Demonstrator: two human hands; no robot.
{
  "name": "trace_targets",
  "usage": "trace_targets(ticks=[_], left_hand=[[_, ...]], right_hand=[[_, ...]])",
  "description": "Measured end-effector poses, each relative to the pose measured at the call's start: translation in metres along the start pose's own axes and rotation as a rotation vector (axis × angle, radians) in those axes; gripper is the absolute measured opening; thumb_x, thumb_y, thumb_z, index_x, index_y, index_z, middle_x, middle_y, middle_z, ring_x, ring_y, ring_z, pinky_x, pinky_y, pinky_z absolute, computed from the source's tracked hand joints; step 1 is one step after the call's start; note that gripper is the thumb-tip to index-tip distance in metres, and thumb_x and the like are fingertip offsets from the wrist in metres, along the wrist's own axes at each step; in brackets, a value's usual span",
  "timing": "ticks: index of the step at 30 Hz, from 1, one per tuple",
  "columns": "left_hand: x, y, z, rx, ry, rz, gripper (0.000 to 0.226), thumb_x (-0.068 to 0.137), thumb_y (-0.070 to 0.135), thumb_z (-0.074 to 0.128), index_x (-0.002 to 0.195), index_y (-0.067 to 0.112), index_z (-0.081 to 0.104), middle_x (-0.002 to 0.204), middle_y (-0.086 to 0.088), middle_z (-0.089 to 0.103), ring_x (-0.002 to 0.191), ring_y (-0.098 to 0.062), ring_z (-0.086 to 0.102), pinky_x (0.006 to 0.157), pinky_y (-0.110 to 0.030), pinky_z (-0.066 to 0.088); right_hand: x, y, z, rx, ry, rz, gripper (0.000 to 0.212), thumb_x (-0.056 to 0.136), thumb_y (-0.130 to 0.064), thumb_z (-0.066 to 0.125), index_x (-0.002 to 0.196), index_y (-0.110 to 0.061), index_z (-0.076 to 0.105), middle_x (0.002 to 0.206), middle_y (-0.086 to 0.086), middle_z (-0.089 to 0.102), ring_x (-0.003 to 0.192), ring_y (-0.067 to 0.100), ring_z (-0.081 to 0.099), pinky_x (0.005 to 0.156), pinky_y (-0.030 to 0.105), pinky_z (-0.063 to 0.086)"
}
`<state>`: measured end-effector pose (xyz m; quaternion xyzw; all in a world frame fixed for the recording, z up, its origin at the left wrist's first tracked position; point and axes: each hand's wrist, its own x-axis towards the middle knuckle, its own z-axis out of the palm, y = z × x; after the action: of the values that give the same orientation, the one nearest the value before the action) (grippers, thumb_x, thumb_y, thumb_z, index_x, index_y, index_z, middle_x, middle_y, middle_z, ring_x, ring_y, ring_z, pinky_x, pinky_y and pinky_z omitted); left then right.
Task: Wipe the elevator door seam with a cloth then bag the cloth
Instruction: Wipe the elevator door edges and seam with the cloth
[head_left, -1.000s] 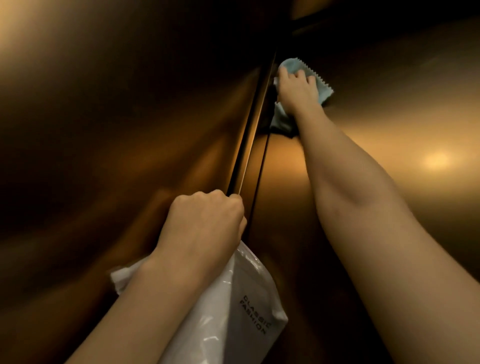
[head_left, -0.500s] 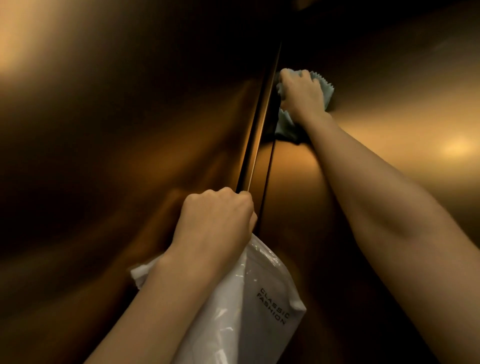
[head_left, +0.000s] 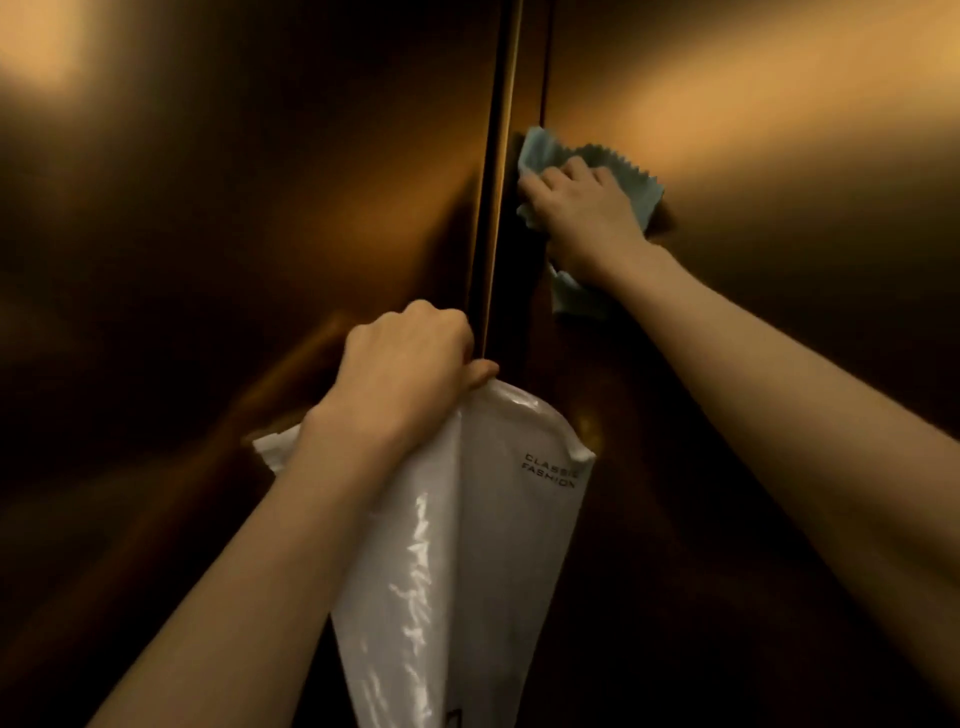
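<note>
My right hand presses the blue cloth flat, palm down, against the right door panel just beside the door seam. The cloth appears thin, limp and light; I would gather it by bunching. My left hand is fisted on the white plastic bag, which looks slick and floppy.
</note>
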<state>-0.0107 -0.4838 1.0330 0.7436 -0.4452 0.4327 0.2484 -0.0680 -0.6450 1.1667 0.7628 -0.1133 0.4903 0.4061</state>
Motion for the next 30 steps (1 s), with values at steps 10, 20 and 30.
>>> trace_targets(ticks=[10,20,30], left_hand=[[-0.138,0.004,0.005,0.108,-0.243,0.075,0.028,0.095,0.050,0.035,0.093,0.028,0.052,0.092,0.006,0.057,0.087,-0.021,0.059,0.062,-0.032,0.039],[-0.253,-0.023,0.022,0.096,-0.523,-0.092,0.027,0.098,0.047,0.025,0.089,0.030,0.042,0.091,0.009,0.055,0.078,-0.013,0.056,0.060,-0.027,0.036],[-0.301,-0.025,0.042,0.065,-0.618,-0.219,0.030,0.097,0.048,0.018,0.093,0.030,0.041,0.092,0.009,0.057,0.080,-0.013,0.060,0.062,-0.028,0.042]], right_hand=[[-0.147,-0.107,0.039,0.230,0.102,0.189,0.028,0.081,-0.002,0.054,0.109,-0.006,0.059,0.107,0.016,0.064,0.101,0.036,0.057,0.082,0.043,0.046],[-0.316,-0.211,0.063,0.431,-0.174,0.294,0.037,0.081,-0.010,0.065,0.116,0.000,0.057,0.130,0.023,0.053,0.115,0.038,0.053,0.089,0.044,0.046],[-0.385,-0.264,0.055,0.757,-0.317,0.467,0.067,0.076,-0.001,0.069,0.137,0.000,0.040,0.145,0.019,0.038,0.133,0.031,0.035,0.106,0.039,0.029]])
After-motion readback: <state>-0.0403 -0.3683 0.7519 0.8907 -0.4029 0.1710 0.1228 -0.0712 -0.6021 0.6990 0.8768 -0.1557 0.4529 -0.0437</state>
